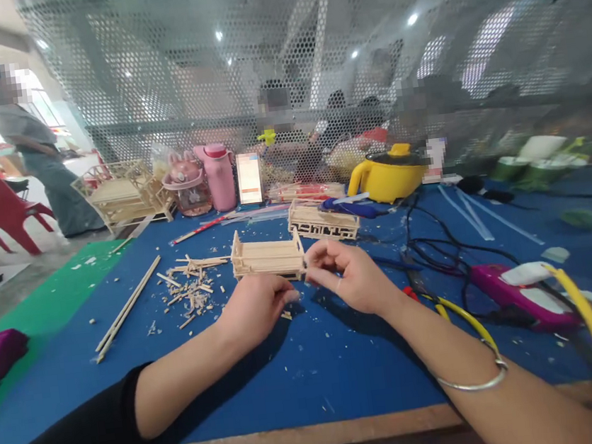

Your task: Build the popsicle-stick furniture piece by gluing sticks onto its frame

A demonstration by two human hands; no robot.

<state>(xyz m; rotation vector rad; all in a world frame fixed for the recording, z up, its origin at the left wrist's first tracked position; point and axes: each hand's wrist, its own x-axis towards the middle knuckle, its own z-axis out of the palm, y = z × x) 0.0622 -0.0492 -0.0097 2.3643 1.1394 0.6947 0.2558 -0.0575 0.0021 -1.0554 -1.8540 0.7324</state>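
A small bench-like model of pale wooden sticks (pixel 264 249) stands on the blue table in front of me. My right hand (pixel 353 277) is at its right end, with curled fingertips and thumb closed at the model's corner. Just before the model's front edge is my left hand (pixel 255 308), its fingers bent and pressed together; whatever they may hold is hidden. Behind, to the right, sits a second small stick model (pixel 322 220), partly covered by a blue-handled tool (pixel 355 206). Short stick offcuts (pixel 191 287) are heaped left of the first model.
Two long sticks (pixel 129 309) lie at the left. A purple device (pixel 523 296), a yellow cable (pixel 589 331) and black cords (pixel 437 245) are at the right. Along the back stand a pink flask (pixel 220 181), a lit phone (pixel 249 179) and a yellow pot (pixel 387 177).
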